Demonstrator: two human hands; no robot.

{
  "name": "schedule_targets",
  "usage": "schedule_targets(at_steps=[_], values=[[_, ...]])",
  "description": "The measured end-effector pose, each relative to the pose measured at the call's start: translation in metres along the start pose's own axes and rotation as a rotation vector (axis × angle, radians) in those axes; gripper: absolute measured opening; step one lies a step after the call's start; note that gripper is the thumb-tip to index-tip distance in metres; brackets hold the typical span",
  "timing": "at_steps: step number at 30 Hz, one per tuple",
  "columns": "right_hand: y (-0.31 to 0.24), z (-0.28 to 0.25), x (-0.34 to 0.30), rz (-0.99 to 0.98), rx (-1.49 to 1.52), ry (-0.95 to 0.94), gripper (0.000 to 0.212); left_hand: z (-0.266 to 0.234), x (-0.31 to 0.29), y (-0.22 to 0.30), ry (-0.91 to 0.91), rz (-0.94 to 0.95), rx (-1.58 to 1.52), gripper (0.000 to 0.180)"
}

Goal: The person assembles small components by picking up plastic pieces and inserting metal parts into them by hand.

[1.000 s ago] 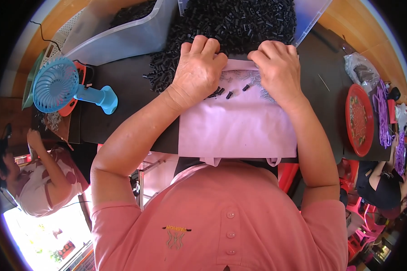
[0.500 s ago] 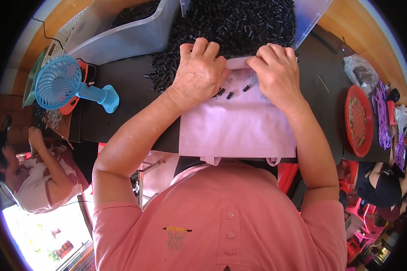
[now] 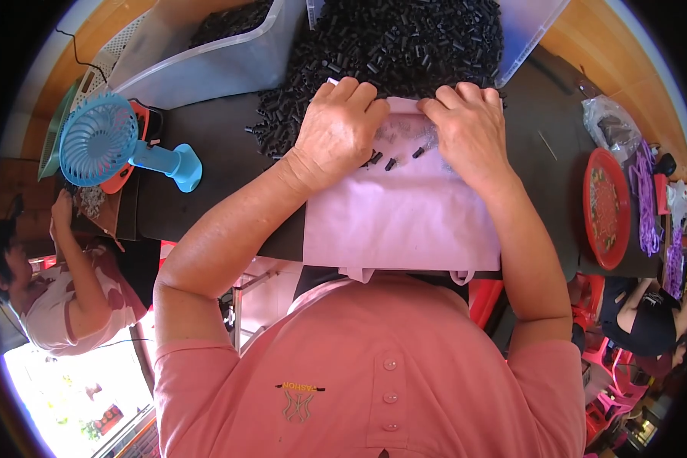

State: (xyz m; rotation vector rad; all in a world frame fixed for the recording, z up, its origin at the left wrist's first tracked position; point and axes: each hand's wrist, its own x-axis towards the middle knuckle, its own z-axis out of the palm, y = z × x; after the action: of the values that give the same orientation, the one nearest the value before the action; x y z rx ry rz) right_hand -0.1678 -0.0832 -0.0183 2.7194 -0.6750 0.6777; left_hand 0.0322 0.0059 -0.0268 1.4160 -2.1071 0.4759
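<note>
A pale pink cloth bag point(image 3: 404, 221) lies across the near edge of the table, its two handles hanging toward me. My left hand point(image 3: 342, 126) is closed on the bag's far left corner, and a bit of pale edge pokes out past its knuckles. At the far right corner, my right hand point(image 3: 469, 133) pinches the raised far edge of the cloth. Between the hands, a patch of tiny silvery pieces point(image 3: 408, 130), too small to name, rests on the cloth. Nearer me lie a few small black tubular parts point(image 3: 390, 164).
Beyond the hands, a large heap of black tubular parts point(image 3: 397, 46) spills from a clear bin. Another translucent bin point(image 3: 206, 72) stands left of it, near a blue fan point(image 3: 99, 141). At right are a red dish point(image 3: 607, 210) and a plastic bag point(image 3: 611, 126). Other people sit at both sides.
My left hand has shifted slightly, and a pale edge now shows past its knuckles. The right hand keeps its hold on the cloth. At left, the other person's arm has moved a little.
</note>
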Motion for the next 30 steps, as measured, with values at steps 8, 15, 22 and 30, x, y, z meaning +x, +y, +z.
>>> schedule_targets(at_steps=[8, 15, 22, 30], values=[[-0.007, -0.007, 0.001, 0.030, 0.035, -0.027, 0.013, 0.007, -0.004, 0.007, 0.021, 0.008, -0.020, 0.023], [-0.007, -0.004, 0.003, 0.125, 0.054, -0.100, 0.023, 0.002, -0.001, 0.012, -0.080, -0.068, 0.054, 0.022], [-0.010, -0.002, 0.004, 0.142, 0.082, -0.038, 0.025, 0.004, -0.003, 0.010, -0.086, -0.144, -0.106, 0.022], [-0.010, -0.007, 0.004, 0.125, 0.113, -0.102, 0.026, -0.004, -0.001, 0.015, -0.138, -0.265, -0.149, 0.030]])
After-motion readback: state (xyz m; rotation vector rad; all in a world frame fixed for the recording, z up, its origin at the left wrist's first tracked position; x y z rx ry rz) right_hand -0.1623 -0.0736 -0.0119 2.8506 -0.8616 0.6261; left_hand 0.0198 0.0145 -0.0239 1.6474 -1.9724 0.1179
